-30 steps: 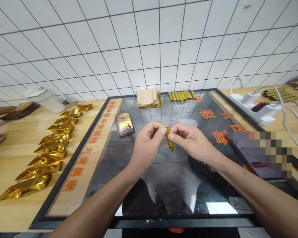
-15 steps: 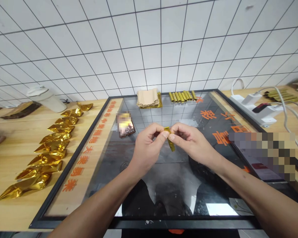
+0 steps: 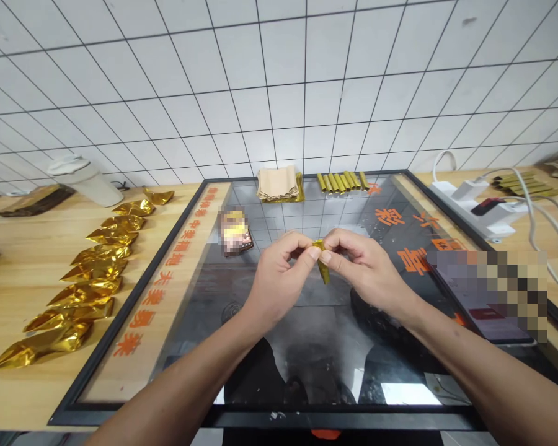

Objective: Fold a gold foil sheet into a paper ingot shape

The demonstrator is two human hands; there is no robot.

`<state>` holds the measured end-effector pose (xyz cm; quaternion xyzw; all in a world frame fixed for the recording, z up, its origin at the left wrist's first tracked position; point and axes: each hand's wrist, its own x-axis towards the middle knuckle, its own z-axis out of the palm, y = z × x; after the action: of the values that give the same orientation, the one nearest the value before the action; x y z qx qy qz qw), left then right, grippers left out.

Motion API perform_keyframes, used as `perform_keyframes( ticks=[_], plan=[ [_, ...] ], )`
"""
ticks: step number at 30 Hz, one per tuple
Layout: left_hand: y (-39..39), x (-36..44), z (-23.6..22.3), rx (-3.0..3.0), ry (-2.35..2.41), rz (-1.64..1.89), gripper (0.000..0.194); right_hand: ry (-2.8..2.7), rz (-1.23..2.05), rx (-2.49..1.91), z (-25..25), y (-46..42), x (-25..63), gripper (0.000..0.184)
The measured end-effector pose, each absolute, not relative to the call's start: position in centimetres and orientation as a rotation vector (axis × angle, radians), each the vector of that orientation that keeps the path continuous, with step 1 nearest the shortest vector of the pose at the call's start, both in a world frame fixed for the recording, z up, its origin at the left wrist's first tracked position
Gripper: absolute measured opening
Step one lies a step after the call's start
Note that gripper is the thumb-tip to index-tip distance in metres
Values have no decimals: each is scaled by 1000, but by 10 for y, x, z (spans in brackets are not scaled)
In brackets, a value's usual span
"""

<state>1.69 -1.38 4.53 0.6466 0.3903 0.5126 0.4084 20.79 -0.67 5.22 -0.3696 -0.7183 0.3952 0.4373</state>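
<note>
A small rolled piece of gold paper point(image 3: 324, 271) is pinched between both hands over the middle of the glass panel point(image 3: 302, 322). My left hand point(image 3: 283, 269) grips its upper end with thumb and forefinger. On the other side of that end, my right hand point(image 3: 360, 263) pinches it the same way. The roll's lower end hangs free, tilted slightly. Beyond the hands lie a stack of brown-backed gold paper sheets point(image 3: 277, 184) and a row of gold paper rolls point(image 3: 343, 181).
Several folded gold foil shapes point(image 3: 97, 255) line the wooden table at left, near a white lidded cup point(image 3: 86, 179). A partly blurred pack point(image 3: 235, 232) lies on the glass. At right are a power strip point(image 3: 474, 207) with cables and a phone-like device point(image 3: 483, 310). Another person's hand shows at far left.
Both hands still pinch the gold paper roll, with only a slight shift of the fingers. The view has moved slightly. The other person's hand at far left has drawn mostly out of view.
</note>
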Motion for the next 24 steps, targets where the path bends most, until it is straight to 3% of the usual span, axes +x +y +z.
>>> perform_keyframes(
  ticks=[24],
  plan=[
    [-14, 13, 45, 1675, 933, 1301, 16, -1822, 893, -849, 55, -7, 210, 21]
  ],
)
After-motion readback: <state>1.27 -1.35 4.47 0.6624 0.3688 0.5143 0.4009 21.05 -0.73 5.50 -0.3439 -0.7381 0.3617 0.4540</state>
